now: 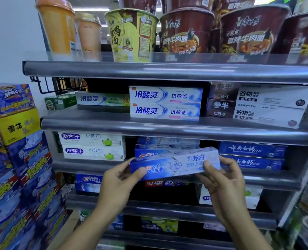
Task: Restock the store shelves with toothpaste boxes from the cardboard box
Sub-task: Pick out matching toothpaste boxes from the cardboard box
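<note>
A blue and white Crest toothpaste box (174,164) is held level in front of the third shelf's rail (88,166). My left hand (117,183) pinches its left end between thumb and fingers. My right hand (223,179) grips its right end. Just behind it, similar blue Crest boxes (149,150) lie stacked in the middle slot of that shelf. The cardboard box is out of view.
White toothpaste boxes (93,148) fill the slot to the left, dark blue ones (252,156) the slot to the right. More toothpaste (165,103) sits on the shelf above, instant noodle cups (131,35) on top. Stacked drink cartons (18,159) stand at the left.
</note>
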